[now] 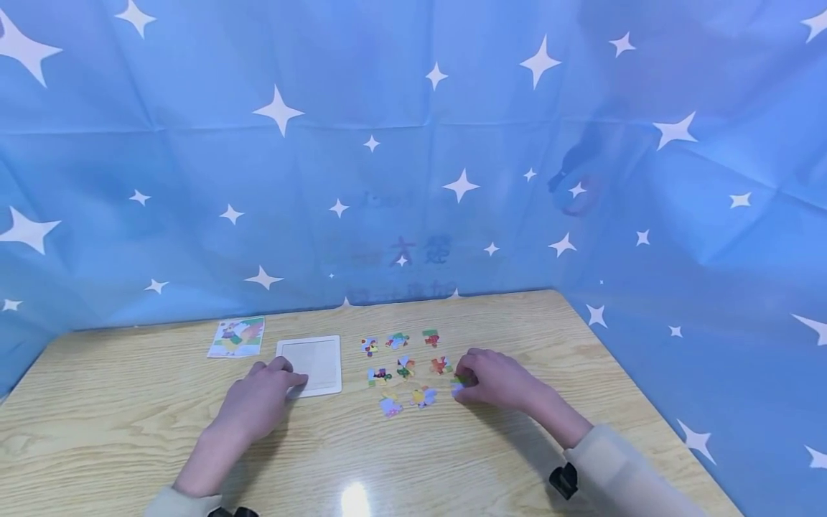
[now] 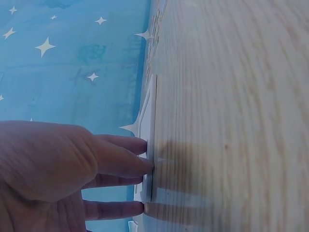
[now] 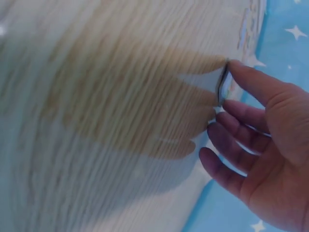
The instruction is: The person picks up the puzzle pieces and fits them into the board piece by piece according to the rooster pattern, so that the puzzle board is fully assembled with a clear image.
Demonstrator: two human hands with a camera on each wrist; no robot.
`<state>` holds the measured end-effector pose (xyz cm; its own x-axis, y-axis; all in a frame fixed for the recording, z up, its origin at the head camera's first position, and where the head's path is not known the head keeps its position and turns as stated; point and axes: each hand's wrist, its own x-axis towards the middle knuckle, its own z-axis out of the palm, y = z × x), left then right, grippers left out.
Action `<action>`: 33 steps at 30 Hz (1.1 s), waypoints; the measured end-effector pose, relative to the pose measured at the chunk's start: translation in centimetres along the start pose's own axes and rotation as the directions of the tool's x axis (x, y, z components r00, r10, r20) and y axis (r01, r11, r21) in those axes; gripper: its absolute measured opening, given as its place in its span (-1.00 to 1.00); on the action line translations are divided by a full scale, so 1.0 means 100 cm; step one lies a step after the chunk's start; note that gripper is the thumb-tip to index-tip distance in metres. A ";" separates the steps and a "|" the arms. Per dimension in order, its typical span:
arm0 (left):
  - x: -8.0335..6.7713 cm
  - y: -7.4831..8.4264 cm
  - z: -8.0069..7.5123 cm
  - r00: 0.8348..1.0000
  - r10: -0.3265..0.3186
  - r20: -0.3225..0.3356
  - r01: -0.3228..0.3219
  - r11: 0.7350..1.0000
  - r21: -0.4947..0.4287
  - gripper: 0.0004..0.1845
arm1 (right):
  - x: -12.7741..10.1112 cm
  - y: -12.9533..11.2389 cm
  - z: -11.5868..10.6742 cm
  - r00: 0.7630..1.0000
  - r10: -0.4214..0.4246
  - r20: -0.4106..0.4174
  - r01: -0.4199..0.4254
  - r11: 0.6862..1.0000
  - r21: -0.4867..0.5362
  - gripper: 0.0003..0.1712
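My left hand (image 1: 261, 395) rests on the left side of a white square puzzle tray (image 1: 325, 390), its fingers fairly straight. In the left wrist view, the thumb tip overlaps the edge of the tray (image 2: 150, 116). At the right end of a group of jigsaw pieces, my right hand (image 1: 497, 380) pinches a puzzle piece (image 1: 457, 385) between thumb and index finger. That piece (image 3: 223, 84) appears edge-on in the right wrist view, and the other fingers are loosely bent below it. Several colourful pieces (image 1: 405, 368) lie in loose rows between the hands.
A printed picture card (image 1: 237, 337) lies behind and left of the tray. The wooden table (image 1: 116, 416) ends at a blue curtain with white stars (image 1: 388, 165) along the back and right. A bright reflection shows near the front.
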<state>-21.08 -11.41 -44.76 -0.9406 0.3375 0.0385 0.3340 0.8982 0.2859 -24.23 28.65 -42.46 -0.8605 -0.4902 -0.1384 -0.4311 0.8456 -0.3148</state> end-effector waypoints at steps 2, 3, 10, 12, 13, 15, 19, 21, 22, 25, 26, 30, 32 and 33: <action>0.001 0.001 0.000 1.000 -0.001 0.004 0.001 1.000 0.005 -0.55 | 0.001 0.000 0.001 1.000 0.013 -0.002 -0.013 1.000 0.014 -0.67; 0.001 0.001 0.000 1.000 0.000 0.004 0.000 1.000 0.009 -0.56 | 0.002 0.000 0.001 1.000 0.008 -0.001 -0.008 1.000 0.030 -0.67; 0.000 0.000 -0.001 1.000 0.009 -0.021 -0.008 1.000 0.013 -0.73 | 0.004 0.001 -0.003 0.992 -0.121 0.043 0.117 0.989 0.094 -0.76; 0.000 -0.001 -0.001 1.000 0.010 -0.029 -0.010 1.000 0.013 -0.74 | 0.005 0.000 -0.005 0.987 -0.153 0.042 0.149 0.985 0.088 -0.75; 0.000 -0.001 -0.001 1.000 0.008 -0.031 -0.007 1.000 0.009 -0.74 | 0.005 -0.001 -0.005 0.987 -0.159 0.038 0.155 0.984 0.093 -0.73; -0.001 0.000 0.000 0.999 0.004 -0.040 -0.004 1.000 0.002 -0.74 | 0.007 -0.006 -0.006 0.987 -0.161 0.017 0.159 0.982 0.101 -0.68; 0.000 0.001 0.003 0.998 0.008 -0.056 -0.009 1.000 -0.014 -0.75 | 0.012 -0.028 -0.004 0.983 -0.179 -0.032 0.181 0.978 0.100 -0.67; 0.000 0.001 0.005 0.998 0.007 -0.063 -0.008 1.000 -0.008 -0.75 | 0.017 -0.042 0.002 0.976 -0.214 -0.030 0.216 0.974 0.070 -0.72; 0.000 0.001 0.006 0.998 0.005 -0.065 -0.006 1.000 -0.002 -0.75 | 0.020 -0.049 0.005 0.971 -0.238 -0.022 0.239 0.970 0.048 -0.74; 0.000 0.001 0.006 0.997 -0.001 -0.081 0.003 1.000 0.019 -0.76 | 0.030 -0.067 0.015 0.952 -0.306 0.002 0.306 0.952 -0.024 -0.76; 0.001 0.001 0.006 0.996 -0.002 -0.087 0.004 1.000 0.025 -0.76 | 0.034 -0.072 0.019 0.946 -0.325 0.011 0.325 0.944 -0.049 -0.77; 0.002 0.001 0.004 0.995 0.006 -0.097 -0.003 0.999 0.036 -0.78 | 0.045 -0.085 0.031 0.926 -0.377 0.023 0.378 0.922 -0.089 -0.87; 0.002 0.001 0.004 0.995 0.007 -0.102 -0.003 0.999 0.042 -0.79 | 0.049 -0.089 0.035 0.927 -0.375 0.024 0.375 0.924 -0.077 -0.92; 0.002 0.001 0.004 0.994 0.010 -0.107 -0.005 0.999 0.045 -0.80 | 0.050 -0.090 0.036 0.929 -0.369 0.022 0.369 0.927 -0.068 -0.94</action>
<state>-21.21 -11.17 -45.11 -0.9384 0.3142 0.1436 0.3412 0.9083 0.2421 -23.66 17.78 -43.71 -0.6347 -0.7720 -0.0336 -0.7358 0.6170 -0.2790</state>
